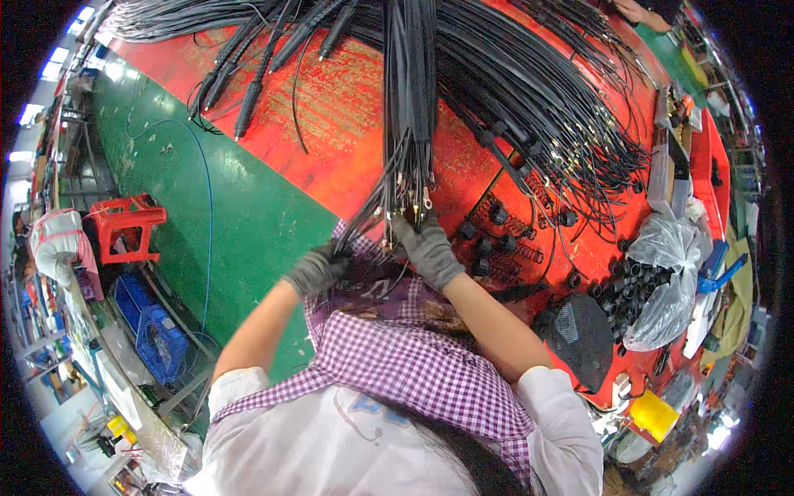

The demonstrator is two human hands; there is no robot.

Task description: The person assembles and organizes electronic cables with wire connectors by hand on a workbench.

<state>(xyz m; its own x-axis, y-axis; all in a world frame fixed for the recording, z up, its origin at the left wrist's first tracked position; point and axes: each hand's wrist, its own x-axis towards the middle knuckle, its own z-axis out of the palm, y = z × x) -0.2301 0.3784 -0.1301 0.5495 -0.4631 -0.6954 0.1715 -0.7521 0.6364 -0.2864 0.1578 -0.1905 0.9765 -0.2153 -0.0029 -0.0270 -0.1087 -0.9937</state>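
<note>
A thick bundle of black cables hangs over the near edge of the red table toward me, its metal-tipped ends spread in front of my apron. My left hand, in a grey glove, is closed on a few cable ends pulled to the left of the bundle. My right hand, also gloved, sits at the bundle's lower end, fingers bent against the metal terminals. Its fingertips are partly hidden among the cables, so its exact hold is unclear. Several springs lie just right of that hand.
More black cables fan across the red table. To the right are black caps, a clear plastic bag and a black mesh-like piece. A red stool and blue crate stand left. Another person's hand shows far right.
</note>
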